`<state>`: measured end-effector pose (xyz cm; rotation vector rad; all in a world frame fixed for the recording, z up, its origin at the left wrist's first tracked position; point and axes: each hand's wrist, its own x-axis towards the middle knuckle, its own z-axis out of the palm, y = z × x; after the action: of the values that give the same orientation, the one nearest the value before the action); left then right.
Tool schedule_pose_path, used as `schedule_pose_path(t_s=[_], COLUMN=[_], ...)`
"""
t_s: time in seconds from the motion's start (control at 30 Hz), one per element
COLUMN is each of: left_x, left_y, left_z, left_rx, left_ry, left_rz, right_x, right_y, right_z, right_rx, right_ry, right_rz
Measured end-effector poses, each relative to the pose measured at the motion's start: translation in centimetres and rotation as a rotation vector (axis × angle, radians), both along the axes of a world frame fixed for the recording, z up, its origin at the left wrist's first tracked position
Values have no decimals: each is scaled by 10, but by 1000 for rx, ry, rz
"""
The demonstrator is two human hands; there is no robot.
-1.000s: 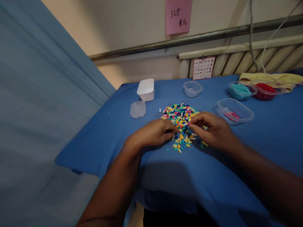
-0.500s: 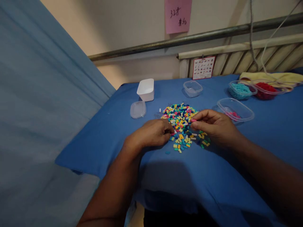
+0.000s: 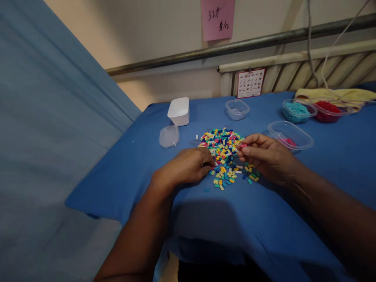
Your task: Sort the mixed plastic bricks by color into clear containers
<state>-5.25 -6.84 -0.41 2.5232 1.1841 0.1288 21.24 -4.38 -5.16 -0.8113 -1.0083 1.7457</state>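
Right hand (image 3: 266, 156) is raised just above the blue-covered desk (image 3: 337, 164), thumb and forefinger pinched on one small pink plastic brick (image 3: 243, 146); remaining fingers curl loosely under. The brick's long axis runs roughly left-right, its free end pointing toward the pile. Left hand (image 3: 188, 166) lies palm-down on the cloth, fingertips (image 3: 210, 161) bunched at the near-left edge of the heap of small multicoloured plastic bricks (image 3: 223, 145); whether it grips a piece cannot be told, the fingertips hide it. The heap sits between the two hands and just beyond them, with a looser scatter of yellow, teal and blue pieces (image 3: 232, 178) trailing toward the body. The clear oval plastic tub with a few pink pieces inside (image 3: 290, 135) lies to the right and slightly behind the right hand, near it but not touching; the right hand is plainly the closer of the two, the left being well apart across the heap. Farther back right: clear tub of teal pieces (image 3: 298, 110) and clear tub of red pieces (image 3: 330, 107), side by side. Back centre: small empty clear tub (image 3: 237, 109). Back left: white rectangular tub (image 3: 179, 111), with a clear round-cornered lid (image 3: 169, 136) lying flat in front of it.
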Motion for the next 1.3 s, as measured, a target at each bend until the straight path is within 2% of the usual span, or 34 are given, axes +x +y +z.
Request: schedule_pose_path(t_s=[0.33,0.53,0.73,0.93,1.03,1.2,1.3], left_x=[4,10,13,18,15,17,27], left_y=[-5,-9,-9,-7,-4,4,5], left_z=[-3,2,-3,-3,-2,-9,-16], left_rx=[67,106,147,147,95,-97,-84], left_ry=[92,167,232,284,147,-441,-632], left_rz=[4,-12,1,24,41,191,223], right_x=[-1,-2,-1,-2,-4,-9,-14], right_y=[1,-2,-1,-1,-2,-6,-10], right_z=[-5,-5,-3,-6,-8,-10,-10], right_rx=[12,-33,-73,-55,2,56,26], right_ry=[1,5,22,-45,-112,-164,-106], right_rz=[35,74,84,79,61,129,173])
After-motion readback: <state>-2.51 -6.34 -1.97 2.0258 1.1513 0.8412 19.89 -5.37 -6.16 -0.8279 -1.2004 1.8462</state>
